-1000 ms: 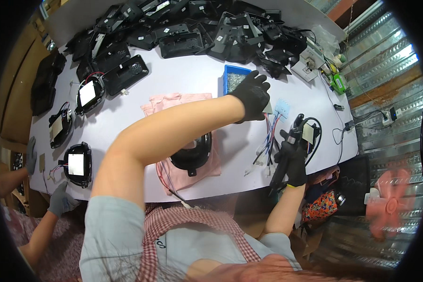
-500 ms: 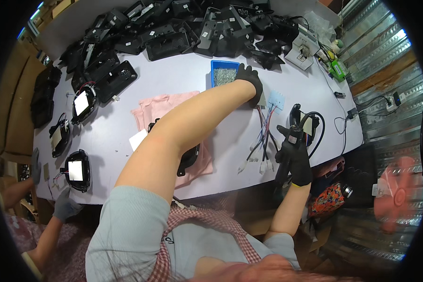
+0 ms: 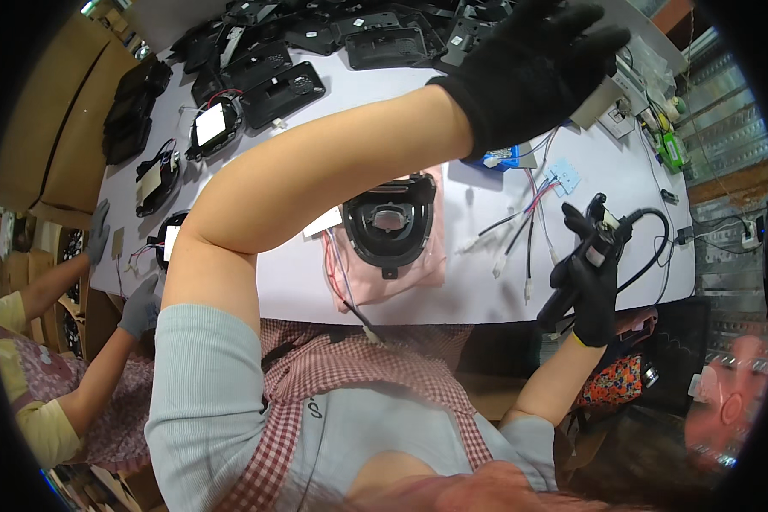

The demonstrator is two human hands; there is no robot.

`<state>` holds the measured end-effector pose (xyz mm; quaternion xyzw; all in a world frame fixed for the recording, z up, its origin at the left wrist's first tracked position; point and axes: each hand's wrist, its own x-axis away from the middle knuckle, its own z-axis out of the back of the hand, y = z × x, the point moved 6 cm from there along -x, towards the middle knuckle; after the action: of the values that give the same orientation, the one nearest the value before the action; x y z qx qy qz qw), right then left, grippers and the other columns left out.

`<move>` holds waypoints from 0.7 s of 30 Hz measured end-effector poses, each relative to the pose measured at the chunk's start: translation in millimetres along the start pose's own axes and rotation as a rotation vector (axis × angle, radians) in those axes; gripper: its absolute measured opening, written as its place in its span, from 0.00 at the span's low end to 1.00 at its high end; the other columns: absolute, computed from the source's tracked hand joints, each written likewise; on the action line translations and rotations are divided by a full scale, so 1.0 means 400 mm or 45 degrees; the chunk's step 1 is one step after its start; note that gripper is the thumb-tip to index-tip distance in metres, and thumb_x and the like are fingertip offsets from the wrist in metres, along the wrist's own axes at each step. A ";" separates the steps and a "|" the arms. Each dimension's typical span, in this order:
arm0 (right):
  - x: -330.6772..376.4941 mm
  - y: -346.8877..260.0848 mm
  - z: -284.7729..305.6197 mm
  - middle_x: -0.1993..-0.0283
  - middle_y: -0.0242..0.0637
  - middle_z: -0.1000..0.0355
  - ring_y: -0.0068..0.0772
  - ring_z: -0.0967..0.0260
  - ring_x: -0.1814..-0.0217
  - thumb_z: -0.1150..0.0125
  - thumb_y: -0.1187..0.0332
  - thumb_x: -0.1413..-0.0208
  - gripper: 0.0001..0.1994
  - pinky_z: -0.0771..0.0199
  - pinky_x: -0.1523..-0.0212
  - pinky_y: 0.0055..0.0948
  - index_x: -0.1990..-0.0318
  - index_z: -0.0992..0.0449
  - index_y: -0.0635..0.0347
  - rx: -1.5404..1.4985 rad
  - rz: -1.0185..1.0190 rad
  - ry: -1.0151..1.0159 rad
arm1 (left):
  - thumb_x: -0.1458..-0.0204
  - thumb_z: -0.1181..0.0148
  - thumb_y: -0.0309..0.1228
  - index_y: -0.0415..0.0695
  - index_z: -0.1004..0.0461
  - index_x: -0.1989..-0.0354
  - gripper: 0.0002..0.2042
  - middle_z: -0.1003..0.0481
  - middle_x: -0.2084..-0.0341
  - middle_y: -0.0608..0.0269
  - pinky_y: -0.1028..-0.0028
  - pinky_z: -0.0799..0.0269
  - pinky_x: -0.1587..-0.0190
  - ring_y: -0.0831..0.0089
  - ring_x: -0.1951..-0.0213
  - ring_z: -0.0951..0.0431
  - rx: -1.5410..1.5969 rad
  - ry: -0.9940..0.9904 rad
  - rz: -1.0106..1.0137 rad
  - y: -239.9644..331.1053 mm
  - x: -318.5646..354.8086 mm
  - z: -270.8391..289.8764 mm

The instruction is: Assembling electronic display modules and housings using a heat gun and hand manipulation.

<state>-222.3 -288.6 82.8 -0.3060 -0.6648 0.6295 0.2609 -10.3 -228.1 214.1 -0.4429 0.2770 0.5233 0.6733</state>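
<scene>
Right hand (image 3: 593, 286) closed round black corded tool (image 3: 556, 307); left hand (image 3: 533, 81) spread open, above-left — apparently reaching step; next move calls for clearing blue board (image 3: 563, 177) between.

On our right we see a pink fan (image 3: 730, 408) before a corrugated metal wall (image 3: 727, 94), a white socket (image 3: 749, 235) and an orange patterned cloth (image 3: 613, 381) nearby, and on our left brown cardboard (image 3: 60, 111).

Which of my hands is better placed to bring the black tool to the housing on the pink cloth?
Likely your right hand: it grips the black tool, while your left hand is raised, stretched across to the right.
</scene>
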 end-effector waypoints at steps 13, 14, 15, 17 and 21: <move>0.001 0.067 -0.107 0.64 0.41 0.27 0.26 0.30 0.77 0.43 0.73 0.54 0.25 0.28 0.76 0.26 0.45 0.29 0.69 0.124 -0.293 -0.240 | 0.67 0.27 0.25 0.46 0.29 0.45 0.33 0.42 0.35 0.52 0.60 0.36 0.38 0.53 0.35 0.41 0.576 -0.929 0.593 -0.256 0.205 0.357; 0.003 0.071 -0.127 0.75 0.33 0.30 0.26 0.30 0.76 0.43 0.75 0.53 0.24 0.28 0.73 0.26 0.45 0.28 0.68 0.092 -0.327 -0.294 | 0.67 0.27 0.25 0.46 0.29 0.45 0.33 0.42 0.35 0.52 0.60 0.36 0.38 0.53 0.35 0.41 0.569 -0.929 0.594 -0.282 0.272 0.365; 0.002 0.076 -0.151 0.74 0.33 0.30 0.26 0.30 0.76 0.43 0.76 0.53 0.24 0.27 0.73 0.26 0.44 0.28 0.67 0.079 -0.365 -0.390 | 0.66 0.27 0.29 0.46 0.29 0.47 0.31 0.40 0.37 0.52 0.58 0.39 0.37 0.52 0.35 0.41 0.575 -0.888 0.530 -0.294 0.314 0.392; 0.001 0.104 -0.181 0.71 0.31 0.30 0.25 0.30 0.74 0.41 0.78 0.53 0.26 0.26 0.72 0.25 0.42 0.30 0.64 0.053 -0.409 -0.397 | 0.69 0.26 0.34 0.43 0.28 0.51 0.31 0.39 0.39 0.50 0.55 0.39 0.38 0.48 0.37 0.40 0.568 -0.910 0.472 -0.299 0.428 0.385; -0.015 0.138 -0.263 0.69 0.30 0.31 0.24 0.30 0.73 0.38 0.75 0.51 0.28 0.26 0.72 0.26 0.38 0.32 0.61 -0.010 -0.437 -0.407 | 0.73 0.24 0.39 0.41 0.27 0.53 0.33 0.39 0.39 0.45 0.55 0.41 0.37 0.46 0.37 0.40 0.383 -1.231 0.646 -0.251 0.605 0.317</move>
<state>-137.1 -220.6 35.5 -0.0859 -0.7425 0.6137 0.2544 145.9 -10.6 100.3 0.0284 0.1062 0.7668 0.6324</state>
